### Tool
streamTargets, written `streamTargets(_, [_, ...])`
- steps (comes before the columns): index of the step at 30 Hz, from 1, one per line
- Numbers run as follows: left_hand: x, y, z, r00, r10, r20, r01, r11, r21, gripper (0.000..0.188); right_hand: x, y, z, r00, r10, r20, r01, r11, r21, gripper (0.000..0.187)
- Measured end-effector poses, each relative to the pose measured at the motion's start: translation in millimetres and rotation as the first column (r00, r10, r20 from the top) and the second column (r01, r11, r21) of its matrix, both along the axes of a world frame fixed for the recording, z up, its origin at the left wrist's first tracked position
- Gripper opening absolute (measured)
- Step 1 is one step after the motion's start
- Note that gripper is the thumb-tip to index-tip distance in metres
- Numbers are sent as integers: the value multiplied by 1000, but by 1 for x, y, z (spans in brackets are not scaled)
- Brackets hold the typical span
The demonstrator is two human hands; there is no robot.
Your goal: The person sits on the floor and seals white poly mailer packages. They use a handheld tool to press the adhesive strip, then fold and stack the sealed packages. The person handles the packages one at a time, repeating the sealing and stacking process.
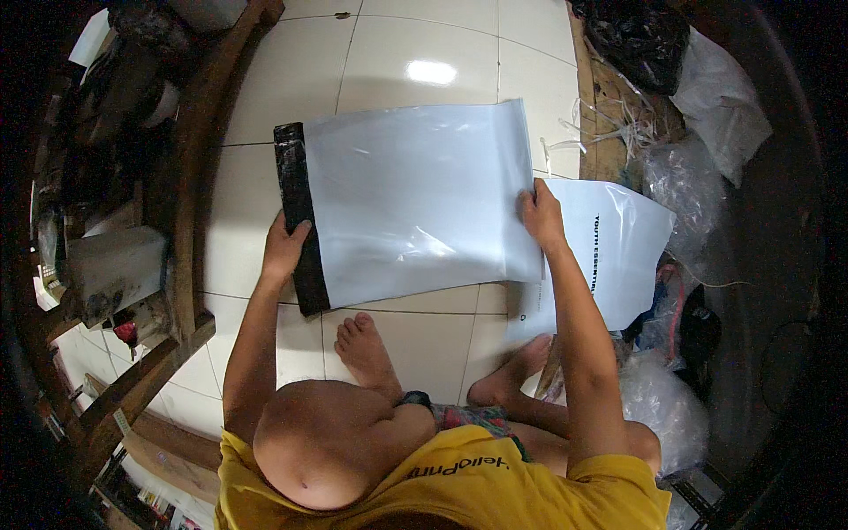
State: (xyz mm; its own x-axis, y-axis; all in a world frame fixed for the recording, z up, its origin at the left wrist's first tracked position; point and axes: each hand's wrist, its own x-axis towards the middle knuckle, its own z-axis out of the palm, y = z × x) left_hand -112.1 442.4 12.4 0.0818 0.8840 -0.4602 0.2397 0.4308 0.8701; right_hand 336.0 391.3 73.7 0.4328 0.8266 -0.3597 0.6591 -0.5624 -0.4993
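A large pale grey-white plastic mailing bag [415,194] is stretched flat between my two hands, above the tiled floor. Along its left end runs a black strip [300,203]. My left hand [284,247] is closed on that strip, thumb on top and fingers hidden beneath. My right hand [541,215] pinches the bag's right edge, which curls up a little. Under my right forearm lies a second white plastic bag [609,238] with dark print, partly covered by the first.
Wooden shelving [185,177] with a grey box-like object [117,265] stands at the left. On the right are a wooden board [609,115], a black plastic bag [640,40] and clear plastic bundles [667,411]. My bare feet rest on the white tiles [415,340].
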Motion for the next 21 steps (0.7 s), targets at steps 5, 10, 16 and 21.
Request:
streamTargets(5, [25,-1,27,997,79,0,-78,984,-160,28,-43,-7,5,928,285,240,-340,912,230,43])
streamTargets(10, [14,-8,26,990,92,106,-69,976,-208,25,-99,-2,2,920,374,116,-391,894,218,57])
streamTargets(16, [14,-16,8,979,120,165,-71,959,-273,23,-54,11,-30,986,135,-99,-130,990,58,56])
streamTargets(21, [23,-18,12,954,213,212,-136,935,-328,24,-77,17,-23,972,235,-21,-219,932,288,56])
